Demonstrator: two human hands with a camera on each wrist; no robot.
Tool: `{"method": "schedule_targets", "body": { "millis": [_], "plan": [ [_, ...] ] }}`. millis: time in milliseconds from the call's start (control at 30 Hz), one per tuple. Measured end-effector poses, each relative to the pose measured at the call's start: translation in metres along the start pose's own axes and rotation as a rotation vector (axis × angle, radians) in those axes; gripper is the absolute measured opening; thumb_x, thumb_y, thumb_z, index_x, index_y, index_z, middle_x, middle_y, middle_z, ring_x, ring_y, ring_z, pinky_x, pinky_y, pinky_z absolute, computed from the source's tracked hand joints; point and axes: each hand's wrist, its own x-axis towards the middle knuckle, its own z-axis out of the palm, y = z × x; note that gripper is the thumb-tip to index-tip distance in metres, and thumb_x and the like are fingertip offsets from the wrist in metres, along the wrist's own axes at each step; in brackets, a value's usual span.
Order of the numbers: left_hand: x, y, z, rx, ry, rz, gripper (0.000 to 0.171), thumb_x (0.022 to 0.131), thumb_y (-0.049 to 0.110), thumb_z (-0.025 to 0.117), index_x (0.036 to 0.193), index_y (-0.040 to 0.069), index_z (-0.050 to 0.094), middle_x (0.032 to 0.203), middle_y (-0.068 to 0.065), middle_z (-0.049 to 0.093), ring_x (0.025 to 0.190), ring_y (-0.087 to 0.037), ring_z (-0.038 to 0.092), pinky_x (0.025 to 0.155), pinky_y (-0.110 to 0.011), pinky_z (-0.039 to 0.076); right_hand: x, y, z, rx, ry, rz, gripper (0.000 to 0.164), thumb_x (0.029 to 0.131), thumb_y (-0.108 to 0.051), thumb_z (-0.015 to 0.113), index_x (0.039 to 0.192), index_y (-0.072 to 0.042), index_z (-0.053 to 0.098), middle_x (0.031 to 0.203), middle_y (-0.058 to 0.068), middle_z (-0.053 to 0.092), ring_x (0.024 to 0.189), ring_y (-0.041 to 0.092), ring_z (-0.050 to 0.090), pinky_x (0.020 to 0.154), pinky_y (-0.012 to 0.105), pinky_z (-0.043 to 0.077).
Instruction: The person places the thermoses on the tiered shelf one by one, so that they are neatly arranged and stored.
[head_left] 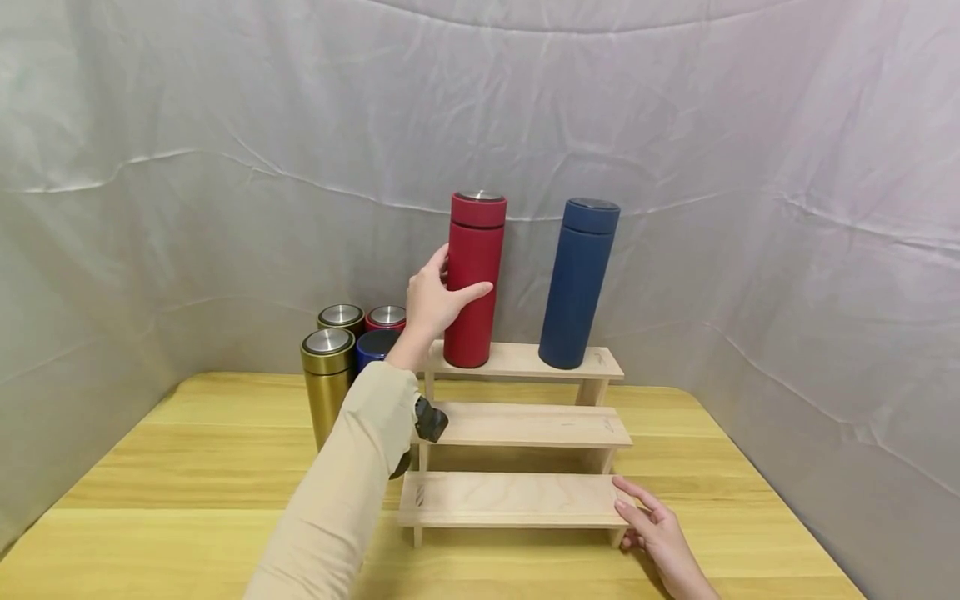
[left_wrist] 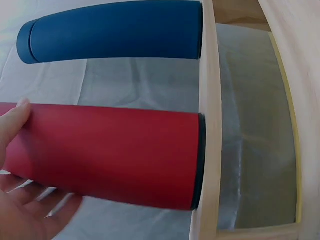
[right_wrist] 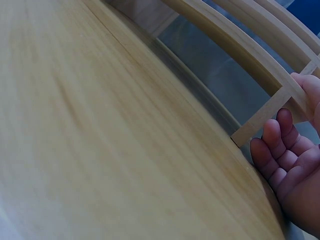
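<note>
A red thermos bottle [head_left: 476, 258] stands upright on the top step of a wooden three-step display stand [head_left: 517, 500]. My left hand [head_left: 433, 304] grips it from the left side, thumb across its front and fingers behind. In the left wrist view the base of the red thermos [left_wrist: 125, 155] meets the step's surface. To its right on the same step is a blue thermos bottle [head_left: 579, 283], untouched. My right hand [head_left: 660, 533] holds the right end of the lowest step, thumb and index finger at its edge, the other fingers curled beside the leg [right_wrist: 262, 116].
Left of the stand, several more bottles are grouped on the wooden table [head_left: 187, 475]: a gold bottle [head_left: 327, 383], another gold-rimmed one [head_left: 341, 314], a red one [head_left: 387, 316] and a dark blue one [head_left: 377, 343], partly behind my left arm. Grey cloth [head_left: 225, 208] hangs around the table.
</note>
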Motion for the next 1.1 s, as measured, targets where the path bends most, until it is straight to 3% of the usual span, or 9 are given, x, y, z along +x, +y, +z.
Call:
{"method": "schedule_targets", "body": {
  "millis": [200, 300, 467, 1100],
  "plan": [
    [-0.005, -0.005, -0.007, 0.028, -0.183, -0.131, 0.078, 0.074, 0.026, 0.072, 0.137, 0.015, 0.029, 0.124, -0.007, 0.047, 0.108, -0.023, 0.048, 0.083, -0.040, 0.045, 0.002, 0.001, 0.000, 0.004, -0.009, -0.012, 0.040, 0.085, -0.012, 0.059, 0.122, 0.001, 0.051, 0.090, 0.000, 0.062, 0.048, 0.011, 0.049, 0.049, 0.025, 0.047],
    [-0.008, -0.007, -0.008, 0.003, -0.231, -0.179, 0.076, 0.074, 0.022, 0.073, 0.136, 0.013, 0.029, 0.124, -0.009, 0.047, 0.109, -0.024, 0.047, 0.083, -0.042, 0.045, 0.002, 0.002, 0.001, 0.005, -0.013, -0.018, 0.040, 0.085, -0.012, 0.059, 0.122, 0.001, 0.051, 0.090, 0.000, 0.062, 0.048, 0.011, 0.049, 0.048, 0.026, 0.047],
    [-0.011, -0.011, -0.007, -0.028, -0.230, -0.200, 0.075, 0.073, 0.020, 0.073, 0.135, 0.013, 0.031, 0.123, -0.009, 0.047, 0.108, -0.025, 0.047, 0.081, -0.043, 0.046, 0.001, 0.002, 0.001, -0.001, -0.006, -0.008, 0.039, 0.085, -0.013, 0.059, 0.121, 0.001, 0.051, 0.089, 0.001, 0.062, 0.048, 0.012, 0.049, 0.048, 0.025, 0.047],
    [-0.012, -0.014, 0.013, -0.003, -0.211, -0.159, 0.074, 0.076, 0.020, 0.071, 0.137, 0.011, 0.030, 0.123, -0.011, 0.048, 0.107, -0.024, 0.048, 0.085, -0.039, 0.044, 0.001, 0.002, 0.000, -0.009, -0.008, -0.008, 0.041, 0.086, -0.013, 0.058, 0.123, 0.002, 0.049, 0.091, 0.000, 0.061, 0.048, 0.012, 0.050, 0.049, 0.026, 0.047]
  ]
}}
